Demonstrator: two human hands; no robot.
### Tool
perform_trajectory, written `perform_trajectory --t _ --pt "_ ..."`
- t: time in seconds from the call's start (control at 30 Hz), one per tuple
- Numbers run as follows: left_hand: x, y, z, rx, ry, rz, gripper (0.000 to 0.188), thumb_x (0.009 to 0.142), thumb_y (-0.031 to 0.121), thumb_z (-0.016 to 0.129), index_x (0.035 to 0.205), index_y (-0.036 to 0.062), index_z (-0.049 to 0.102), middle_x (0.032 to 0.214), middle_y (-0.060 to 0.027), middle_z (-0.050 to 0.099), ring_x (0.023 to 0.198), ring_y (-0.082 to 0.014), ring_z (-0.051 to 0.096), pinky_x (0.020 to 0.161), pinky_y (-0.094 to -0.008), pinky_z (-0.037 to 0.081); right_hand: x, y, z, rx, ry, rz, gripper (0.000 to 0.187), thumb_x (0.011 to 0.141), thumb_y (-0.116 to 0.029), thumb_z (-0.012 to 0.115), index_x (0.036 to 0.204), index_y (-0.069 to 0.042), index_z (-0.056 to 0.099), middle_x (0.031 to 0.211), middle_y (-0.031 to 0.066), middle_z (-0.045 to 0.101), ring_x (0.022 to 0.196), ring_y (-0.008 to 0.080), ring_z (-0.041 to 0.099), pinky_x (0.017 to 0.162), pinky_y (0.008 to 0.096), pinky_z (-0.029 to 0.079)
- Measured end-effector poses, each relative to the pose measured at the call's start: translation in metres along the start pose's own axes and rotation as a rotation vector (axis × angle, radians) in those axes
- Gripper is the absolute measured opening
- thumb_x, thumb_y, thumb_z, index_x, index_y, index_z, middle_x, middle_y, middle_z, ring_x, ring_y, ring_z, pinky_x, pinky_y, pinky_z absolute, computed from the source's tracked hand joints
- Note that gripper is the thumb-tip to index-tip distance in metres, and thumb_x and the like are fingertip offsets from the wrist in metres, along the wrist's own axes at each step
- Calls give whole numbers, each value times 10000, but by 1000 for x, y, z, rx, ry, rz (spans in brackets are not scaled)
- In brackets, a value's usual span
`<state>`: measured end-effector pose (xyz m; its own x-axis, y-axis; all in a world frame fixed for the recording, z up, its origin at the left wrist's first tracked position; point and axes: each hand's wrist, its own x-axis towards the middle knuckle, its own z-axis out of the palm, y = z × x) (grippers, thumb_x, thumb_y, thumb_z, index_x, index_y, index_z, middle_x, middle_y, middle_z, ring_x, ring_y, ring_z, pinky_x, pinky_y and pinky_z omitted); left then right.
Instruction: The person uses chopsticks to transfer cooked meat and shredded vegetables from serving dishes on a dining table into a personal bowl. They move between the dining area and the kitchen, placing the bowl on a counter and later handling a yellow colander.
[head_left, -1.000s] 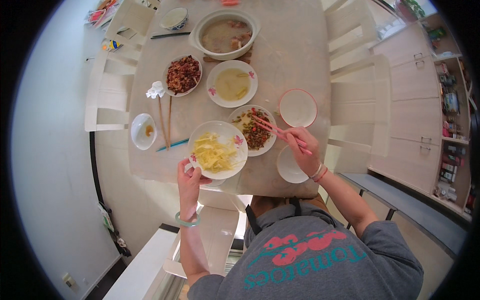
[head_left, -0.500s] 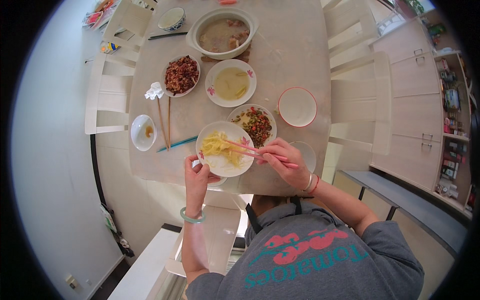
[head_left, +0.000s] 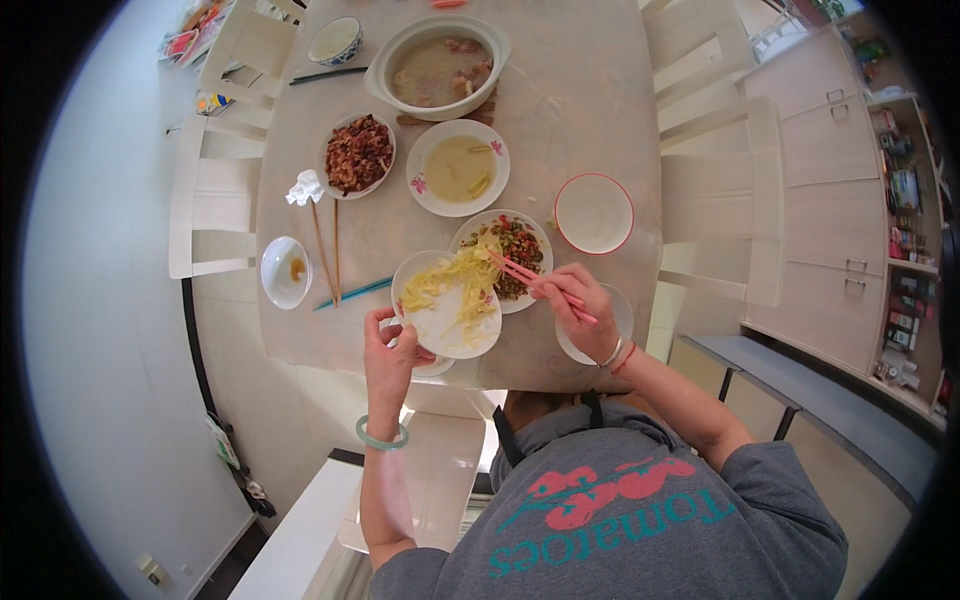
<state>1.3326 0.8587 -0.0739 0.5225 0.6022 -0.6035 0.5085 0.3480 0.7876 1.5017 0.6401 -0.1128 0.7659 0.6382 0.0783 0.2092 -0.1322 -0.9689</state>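
Tilted toward the far right, a white plate (head_left: 456, 338) is gripped at its left edge by my left hand (head_left: 390, 345). Yellow shredded food (head_left: 436, 285), perhaps cabbage or potato, lies on it and spills over its upper rim. My right hand (head_left: 578, 305) is closed around pink chopsticks (head_left: 520, 271). Their tips press into the yellow shreds where these reach the neighbouring plate. That plate (head_left: 541, 288) holds a chopped red and green dish (head_left: 517, 245), partly covered by the shreds.
Beyond stand a plate of pale broth (head_left: 458, 168), a white soup pot (head_left: 376, 82) and a dish of dark reddish food (head_left: 358, 155). A red-rimmed bowl (head_left: 594, 213) is at right, above a clear dish (head_left: 612, 318). On the left are a small bowl (head_left: 286, 272) and blue chopsticks (head_left: 355, 292).
The held plate has tipped toward the chopped dish. My right hand and the chopsticks moved up and right, dragging yellow shreds over the rim onto the other plate.
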Motion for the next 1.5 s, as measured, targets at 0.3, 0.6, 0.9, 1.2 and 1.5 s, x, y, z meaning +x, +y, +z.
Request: perform_trajectory --t 0.3,0.6,0.9,1.2,1.5 --pt "-3 9 1 21 8 5 296 923 86 544 1180 28 409 899 -141 601 631 -186 653 563 -322 602 4 -38 -9 131 -29 95 109 898 -25 607 975 13 675 892 113 645 783 200 641 722 297 518" --pt "-3 13 8 28 -40 27 287 934 91 551 1179 32 414 907 -137 599 632 -181 652 555 -313 598 3 -44 9 225 -94 46 120 905 -29 596 991 0 674 913 111 650 848 204 628 766 305 508" --pt "0 11 6 81 -37 40 285 935 108 559 1173 35 422 901 -142 603 612 -186 654 546 -303 593 2 -28 2 111 -16 48 106 885 -16 617 968 -15 683 900 99 648 821 205 630 727 298 515" --pt "-2 15 5 26 -24 47 312 924 100 570 1182 21 414 933 -153 593 624 -182 656 554 -307 593 0 -11 -8 -28 -21 -32 133 891 -19 611 1006 -7 676 930 105 638 804 196 642 717 295 514" --pt "-2 17 6 -9 -28 48 340 920 97 591 1196 19 408 996 -175 588 658 -173 662 569 -288 589 -4 -24 -8 103 -108 41 137 910 -14 565 999 5 668 929 101 641 824 182 645 737 282 509"
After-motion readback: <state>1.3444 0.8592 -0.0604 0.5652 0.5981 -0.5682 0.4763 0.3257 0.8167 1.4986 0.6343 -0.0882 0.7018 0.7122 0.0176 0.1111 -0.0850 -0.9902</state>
